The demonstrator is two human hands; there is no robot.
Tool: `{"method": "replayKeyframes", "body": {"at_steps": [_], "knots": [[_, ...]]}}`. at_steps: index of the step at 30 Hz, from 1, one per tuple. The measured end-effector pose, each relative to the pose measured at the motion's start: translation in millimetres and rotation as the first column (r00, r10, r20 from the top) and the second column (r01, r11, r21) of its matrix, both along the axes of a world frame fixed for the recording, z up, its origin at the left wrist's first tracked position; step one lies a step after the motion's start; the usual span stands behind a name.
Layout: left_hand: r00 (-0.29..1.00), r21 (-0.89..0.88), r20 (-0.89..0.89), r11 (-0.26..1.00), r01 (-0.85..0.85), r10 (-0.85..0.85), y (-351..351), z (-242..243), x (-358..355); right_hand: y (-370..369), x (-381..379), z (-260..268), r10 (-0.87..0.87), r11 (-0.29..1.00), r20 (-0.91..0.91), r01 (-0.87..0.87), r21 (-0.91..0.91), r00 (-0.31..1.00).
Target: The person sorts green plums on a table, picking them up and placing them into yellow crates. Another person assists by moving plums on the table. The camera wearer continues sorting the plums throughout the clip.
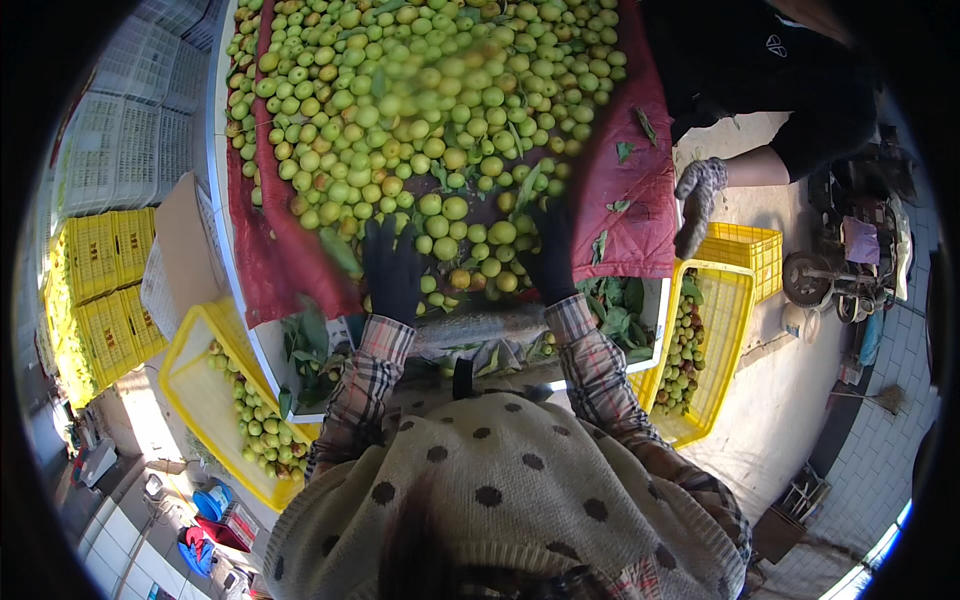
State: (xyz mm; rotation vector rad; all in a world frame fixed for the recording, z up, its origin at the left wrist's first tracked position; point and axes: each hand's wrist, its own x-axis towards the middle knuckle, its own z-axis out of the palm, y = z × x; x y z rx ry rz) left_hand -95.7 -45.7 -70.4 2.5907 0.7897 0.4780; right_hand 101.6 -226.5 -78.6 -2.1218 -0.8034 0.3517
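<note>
My left hand (pixel 392 268), in a black glove, rests fingers forward at the near edge of a heap of small round green fruits (pixel 420 97). The fingers are somewhat spread, touching the fruit, and nothing is seen gripped. Across from it, my right hand (pixel 553 253), also black-gloved, lies at the right side of the same near edge; its fingertips are dark and blurred among fruits and a leaf. Loose fruits lie between the two hands. Dark red mesh cloth (pixel 637 202) lies under and beside the heap. Green leaves (pixel 621 319) fill the table's near right corner.
Yellow plastic crates holding fruit stand at the left (pixel 191 405) and right (pixel 739 322) of the table. At the upper right is a co-worker's gloved hand (pixel 701 195) beside the table. Stacked yellow crates (pixel 105 322) and pale crates (pixel 127 150) stand far left.
</note>
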Motion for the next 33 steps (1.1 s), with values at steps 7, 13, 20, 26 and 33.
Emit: {"method": "replayKeyframes", "body": {"at_steps": [7, 13, 20, 26, 33], "knots": [[0.991, -0.065, -0.137, 0.998, -0.002, -0.007, 69.0, -10.9, 25.3, -41.6, -53.5, 10.5, 0.299, 0.952, -0.068, -0.302, -0.049, 0.952], [0.871, -0.229, -0.492, 0.961, -0.155, 0.023, 97.4, -32.5, 74.8, -43.8, -32.9, 7.7, 0.132, 0.991, -0.449, -0.106, 0.084, 0.884], [0.98, -0.597, 0.124, 0.801, -0.052, 0.156, -8.7, 60.2, 77.7, -18.7, -73.1, -10.2, 0.075, 0.989, -0.777, 0.051, 0.137, 0.625], [0.889, -0.39, 0.304, 0.807, 0.443, -0.341, -86.2, 87.1, 121.8, -6.8, -73.6, 8.6, 0.064, 0.963, -0.689, 0.136, 0.231, 0.722], [0.883, -0.028, -0.368, 0.953, 0.301, -0.29, 26.6, -39.3, 90.6, -10.2, 14.2, 20.3, -0.121, 0.985, -0.14, 0.137, 0.109, 0.983]]}}
